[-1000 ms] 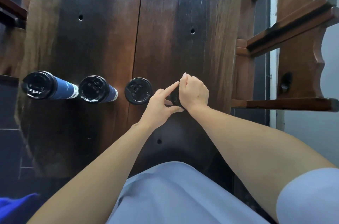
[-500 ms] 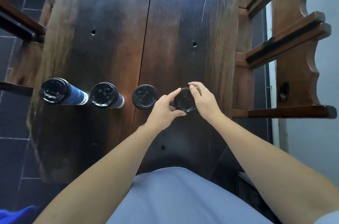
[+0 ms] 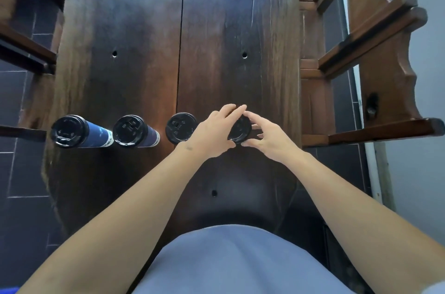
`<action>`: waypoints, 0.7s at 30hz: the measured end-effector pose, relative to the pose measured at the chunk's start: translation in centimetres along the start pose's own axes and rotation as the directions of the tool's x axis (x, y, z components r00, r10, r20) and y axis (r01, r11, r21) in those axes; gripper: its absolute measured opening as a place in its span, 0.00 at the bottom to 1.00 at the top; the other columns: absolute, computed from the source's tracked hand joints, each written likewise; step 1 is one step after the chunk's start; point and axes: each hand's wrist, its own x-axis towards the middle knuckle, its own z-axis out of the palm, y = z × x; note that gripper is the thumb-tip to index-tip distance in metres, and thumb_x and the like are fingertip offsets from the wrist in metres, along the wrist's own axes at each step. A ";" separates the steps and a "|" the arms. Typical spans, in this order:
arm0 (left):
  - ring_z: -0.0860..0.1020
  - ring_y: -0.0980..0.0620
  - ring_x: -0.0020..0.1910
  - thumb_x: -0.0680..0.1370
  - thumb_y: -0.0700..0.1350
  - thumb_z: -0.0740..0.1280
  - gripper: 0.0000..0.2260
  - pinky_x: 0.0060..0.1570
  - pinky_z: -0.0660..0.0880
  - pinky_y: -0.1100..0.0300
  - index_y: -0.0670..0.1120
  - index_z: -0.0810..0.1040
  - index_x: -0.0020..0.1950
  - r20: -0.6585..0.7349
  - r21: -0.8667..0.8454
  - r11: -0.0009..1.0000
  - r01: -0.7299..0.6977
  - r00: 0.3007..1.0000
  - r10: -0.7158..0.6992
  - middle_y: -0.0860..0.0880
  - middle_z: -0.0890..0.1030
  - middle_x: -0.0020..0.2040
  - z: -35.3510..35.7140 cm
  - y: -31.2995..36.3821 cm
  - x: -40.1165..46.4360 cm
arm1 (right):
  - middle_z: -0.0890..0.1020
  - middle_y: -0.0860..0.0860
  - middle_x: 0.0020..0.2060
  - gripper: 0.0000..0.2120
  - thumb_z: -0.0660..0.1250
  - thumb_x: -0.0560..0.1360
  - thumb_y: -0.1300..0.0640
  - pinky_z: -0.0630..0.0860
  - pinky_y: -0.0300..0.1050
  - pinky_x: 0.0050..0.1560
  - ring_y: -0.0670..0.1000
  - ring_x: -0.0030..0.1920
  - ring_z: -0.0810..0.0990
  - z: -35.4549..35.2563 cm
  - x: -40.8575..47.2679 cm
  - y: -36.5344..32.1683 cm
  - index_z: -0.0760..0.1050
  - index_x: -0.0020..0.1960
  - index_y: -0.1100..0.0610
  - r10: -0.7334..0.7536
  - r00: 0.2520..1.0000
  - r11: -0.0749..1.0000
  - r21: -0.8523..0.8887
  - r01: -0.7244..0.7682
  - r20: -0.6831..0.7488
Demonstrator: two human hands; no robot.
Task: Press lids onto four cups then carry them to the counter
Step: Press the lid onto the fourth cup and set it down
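fourth lid (image 3: 239, 130) | half hidden by both hands | cup unseen

**Black lids, navy cups, dark wood**

At nine o'clock the far-left cup (image 3: 95, 136) is navy blue with faint pale markings and a white band at its base, under a glossy black lid (image 3: 69, 131). The second cup (image 3: 150, 136) matches, its lid (image 3: 130, 130) black too. The third lid (image 3: 181, 128) and the fourth lid (image 3: 239, 130), near centre, are black. The table (image 3: 144, 41) is dark brown with reddish streaked grain. The wooden bench (image 3: 375, 57) at three o'clock is mid-brown. The floor tiles (image 3: 21, 173) are dark grey, with pale grout lines. The shirt (image 3: 231, 264) at six o'clock is light blue.
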 end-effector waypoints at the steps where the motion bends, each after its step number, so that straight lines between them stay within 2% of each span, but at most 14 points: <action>1: 0.68 0.41 0.75 0.77 0.43 0.78 0.44 0.68 0.77 0.44 0.53 0.56 0.86 0.044 0.053 0.998 -0.030 0.999 0.028 0.48 0.60 0.83 -0.3 0.2 0.4 | 0.72 0.20 0.59 0.40 0.78 0.74 0.53 0.72 0.39 0.61 0.32 0.57 0.74 0.1 0.0 0.1 0.59 0.75 0.32 0.011 1.000 1.000 0.011 -0.011 -0.003; 3: 0.68 0.40 0.74 0.78 0.43 0.78 0.43 0.64 0.78 0.46 0.57 0.57 0.86 0.095 0.140 0.989 -0.056 0.995 0.042 0.47 0.61 0.81 -0.6 0.4 0.9 | 0.73 0.19 0.55 0.40 0.78 0.74 0.51 0.73 0.41 0.61 0.35 0.57 0.76 0.6 -0.3 0.4 0.58 0.74 0.31 0.038 0.999 0.998 0.054 -0.036 -0.022; 6: 0.69 0.39 0.70 0.78 0.45 0.77 0.39 0.62 0.79 0.47 0.59 0.61 0.84 0.117 0.187 0.981 -0.044 0.993 0.022 0.45 0.62 0.78 -0.8 0.7 1.4 | 0.77 0.37 0.65 0.39 0.78 0.73 0.48 0.75 0.48 0.63 0.42 0.59 0.77 1.4 -0.9 1.0 0.61 0.77 0.36 0.122 0.989 0.982 0.156 -0.107 -0.084; 8: 0.71 0.39 0.69 0.77 0.46 0.77 0.36 0.64 0.79 0.47 0.59 0.65 0.82 0.127 0.166 0.986 -0.027 0.992 0.006 0.44 0.63 0.76 -0.9 0.8 1.4 | 0.76 0.44 0.69 0.40 0.78 0.73 0.46 0.75 0.52 0.65 0.45 0.62 0.77 1.6 -1.4 1.0 0.62 0.79 0.41 0.176 0.981 0.970 0.183 -0.159 -0.081; 11: 0.74 0.40 0.68 0.75 0.46 0.79 0.35 0.66 0.79 0.51 0.55 0.69 0.79 0.104 -0.024 0.999 0.046 0.994 -0.043 0.44 0.65 0.73 -0.9 0.8 0.7 | 0.76 0.46 0.72 0.37 0.78 0.73 0.47 0.74 0.54 0.68 0.48 0.66 0.77 1.7 -2.4 0.2 0.65 0.78 0.44 0.166 0.982 0.976 0.159 -0.151 -0.086; 14: 0.74 0.45 0.68 0.73 0.46 0.81 0.35 0.63 0.78 0.55 0.54 0.70 0.77 -0.005 -0.314 0.943 0.107 0.993 -0.115 0.47 0.69 0.69 -1.2 0.8 -1.1 | 0.75 0.46 0.71 0.34 0.79 0.73 0.52 0.72 0.49 0.70 0.44 0.63 0.74 0.8 -4.0 -0.7 0.69 0.75 0.47 0.120 0.984 0.986 0.134 -0.102 -0.134; 16: 0.75 0.47 0.66 0.73 0.44 0.81 0.33 0.58 0.83 0.52 0.54 0.71 0.75 -0.061 -0.462 0.880 0.109 0.986 -0.154 0.50 0.71 0.67 -1.3 0.9 -2.8 | 0.74 0.46 0.72 0.33 0.79 0.73 0.54 0.71 0.50 0.70 0.42 0.64 0.71 -0.1 -5.3 -1.1 0.70 0.75 0.47 0.074 0.984 0.992 0.110 -0.056 -0.162; 17: 0.77 0.45 0.64 0.73 0.43 0.81 0.33 0.52 0.86 0.49 0.55 0.71 0.74 -0.052 -0.554 0.824 0.120 0.983 -0.178 0.50 0.73 0.66 -1.3 0.9 -3.7 | 0.73 0.46 0.73 0.34 0.79 0.73 0.54 0.69 0.52 0.72 0.43 0.67 0.70 -0.6 -6.1 -1.2 0.69 0.75 0.47 0.056 0.985 0.994 0.101 -0.039 -0.163; 19: 0.81 0.42 0.61 0.72 0.43 0.80 0.31 0.44 0.87 0.45 0.59 0.73 0.71 0.012 -0.748 0.647 0.149 0.977 -0.211 0.51 0.76 0.65 -1.4 1.2 -5.7 | 0.69 0.47 0.76 0.34 0.79 0.73 0.53 0.65 0.55 0.74 0.47 0.74 0.66 -1.7 -7.7 -1.5 0.69 0.75 0.44 0.036 0.986 0.995 0.101 -0.020 -0.161; 21: 0.84 0.41 0.60 0.70 0.44 0.80 0.30 0.46 0.87 0.41 0.62 0.75 0.68 0.061 -0.867 0.473 0.160 0.974 -0.219 0.50 0.78 0.65 -1.7 1.5 -7.6 | 0.67 0.46 0.76 0.34 0.79 0.73 0.53 0.65 0.52 0.73 0.46 0.75 0.64 -2.7 -9.2 -2.0 0.68 0.74 0.41 0.013 0.986 0.990 0.138 0.010 -0.164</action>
